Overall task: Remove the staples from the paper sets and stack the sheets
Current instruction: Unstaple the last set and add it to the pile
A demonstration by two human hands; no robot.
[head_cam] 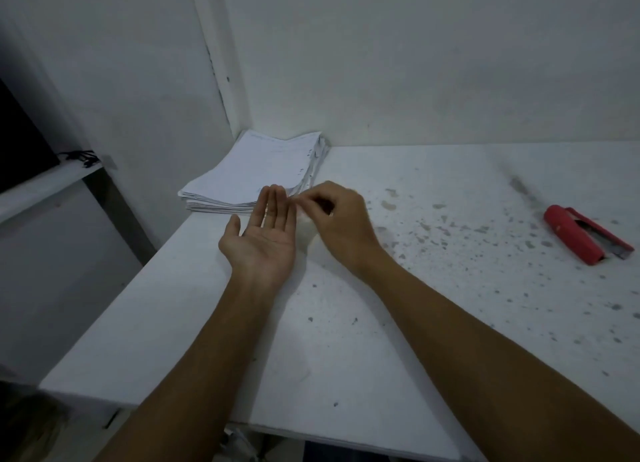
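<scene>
The left hand [263, 233] lies flat with the palm up and the fingers straight and close together. The right hand [337, 219] is just beside it, at about 3 o'clock from it. The right hand's fingers are curled, and the thumb and first finger are pressed together right at the tips of the left hand's fingers. They may be pinching a tiny staple, but it is too small to see, so I cannot tell for sure.

The pile of paper [256, 174] sits at about 12 o'clock from the hands, pushed into the far corner where the two walls meet. The left fingertips are just in front of its near edge. Some sheets stick out a bit on the right side, so the pile is not neat yet.

A red stapler [585, 234] lies on the white table [346, 340], well away at about 3 o'clock. No hand is touching it.

If a staple is there, the good way is to keep the flat hand still like a little plate and drop the staple onto it gently. Staples are sharp and easy to lose. The table has many small grey spots, so a fallen staple would be hard to find.

I see no box, cup or bin for staples here. The open palm is the only thing that could hold one right now.
</scene>
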